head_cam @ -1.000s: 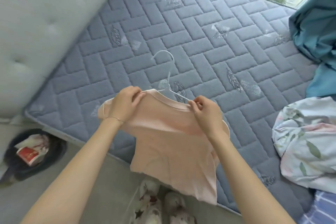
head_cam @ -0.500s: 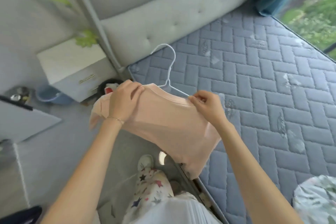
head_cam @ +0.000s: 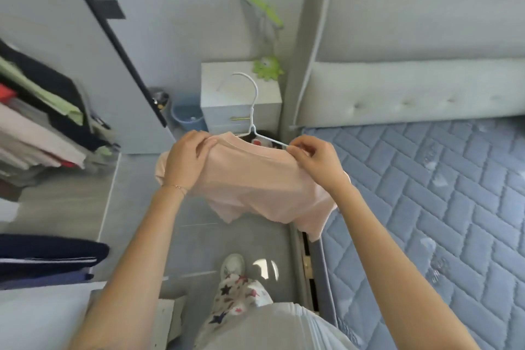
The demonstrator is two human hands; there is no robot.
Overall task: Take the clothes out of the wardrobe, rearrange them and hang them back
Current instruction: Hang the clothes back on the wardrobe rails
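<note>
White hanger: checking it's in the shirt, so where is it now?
Head view, centre: the white hanger is threaded through the neck of the pink shirt, between the left hand and right hand, its hook seen against the nightstand.

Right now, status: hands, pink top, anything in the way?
Left hand grips pink top at shoulder; right hand pinches its neckline at white hanger. Top on hanger, held up. Wardrobe door open on left, not touching.

Soft matt pink cloth shirt [head_cam: 255,179] on smooth white hanger [head_cam: 253,111]; quilted mattress [head_cam: 440,193], glossy floor [head_cam: 199,236].
</note>
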